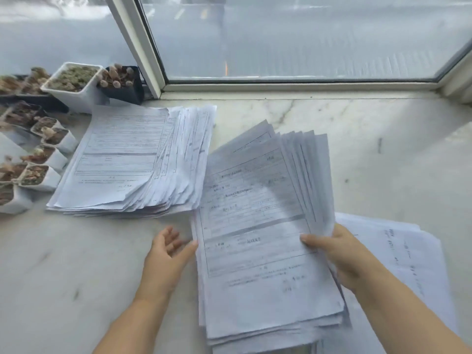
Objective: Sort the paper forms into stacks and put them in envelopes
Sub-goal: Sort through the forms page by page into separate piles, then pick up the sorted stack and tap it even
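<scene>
The near fanned stack of forms (pixel 258 241) looks floppy and slippery (sheets already splaying), pinched at its right edge by the right hand (pixel 342 254), while the left hand (pixel 166 254), fingers apart, should steady its left edge.

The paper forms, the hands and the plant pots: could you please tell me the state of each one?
Left stack of forms: lying on the marble sill, edges fanned out, untouched.
Middle stack: fanned at the top, held by the right hand.
Right papers: flat, partly under the right arm.
Left hand: open, beside the middle stack's left edge.
Right hand: thumb on top, gripping.
Plant pots: upright.
</scene>
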{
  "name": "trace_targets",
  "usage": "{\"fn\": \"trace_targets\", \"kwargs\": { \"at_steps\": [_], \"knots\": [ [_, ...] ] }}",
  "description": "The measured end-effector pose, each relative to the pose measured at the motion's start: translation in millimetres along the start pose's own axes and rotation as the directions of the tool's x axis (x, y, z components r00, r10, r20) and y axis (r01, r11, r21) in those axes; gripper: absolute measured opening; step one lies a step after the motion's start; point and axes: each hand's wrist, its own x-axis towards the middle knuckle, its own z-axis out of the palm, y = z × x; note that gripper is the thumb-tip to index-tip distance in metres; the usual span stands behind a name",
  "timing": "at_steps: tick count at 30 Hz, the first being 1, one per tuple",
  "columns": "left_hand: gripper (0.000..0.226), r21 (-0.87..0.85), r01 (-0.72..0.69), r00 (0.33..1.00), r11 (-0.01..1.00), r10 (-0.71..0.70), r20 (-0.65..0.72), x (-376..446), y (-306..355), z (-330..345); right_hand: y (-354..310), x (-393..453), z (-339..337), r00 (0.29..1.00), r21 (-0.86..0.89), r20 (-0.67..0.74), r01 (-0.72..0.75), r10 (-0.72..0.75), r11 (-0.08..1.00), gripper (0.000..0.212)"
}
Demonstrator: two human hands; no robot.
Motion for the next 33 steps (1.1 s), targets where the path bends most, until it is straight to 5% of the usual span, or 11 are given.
{"fn": "trace_targets", "kwargs": {
  "at_steps": [3,6,11,16,24,26,30,33],
  "knots": [
    [0.104,-0.137,0.091,0.925,0.986,-0.032,0.378,-21,11,9,10,-44,-33,0.994,0.104,0.105,0.014,-0.025,0.995,0.057],
    [0.079,-0.318,0.314,0.778,0.895,-0.051,0.627,-47,23,23,13,-77,-38,0.981,0.117,0.192,-0.028,0.005,0.993,0.074],
    [0.086,-0.335,-0.018,0.843,0.942,0.195,0.502,-48,56,4,-6,-105,1,0.976,0.016,0.058,0.207,-0.208,0.978,0.045],
    [0.040,-0.296,-0.354,0.741,0.887,0.459,0.490,-47,111,-56,-18,-130,42,0.907,0.061,0.002,0.421,-0.422,0.905,0.042],
    [0.064,-0.266,-0.268,0.779,0.926,0.371,0.506,-34,89,-72,11,-126,105,0.894,-0.026,-0.177,0.415,-0.413,0.909,0.038],
    [0.054,-0.291,-0.311,0.768,0.905,0.420,0.484,-36,93,-74,5,-130,104,0.868,-0.045,-0.201,0.455,-0.454,0.890,0.027],
    [0.052,-0.355,-0.256,0.702,0.899,0.426,0.571,-34,85,-82,8,-143,86,0.861,0.007,-0.066,0.506,-0.505,0.862,0.033],
    [0.044,-0.183,-0.272,0.756,0.945,0.327,0.567,-39,49,-73,44,-126,90,0.916,-0.056,-0.055,0.394,-0.397,0.917,0.031]
  ]
}}
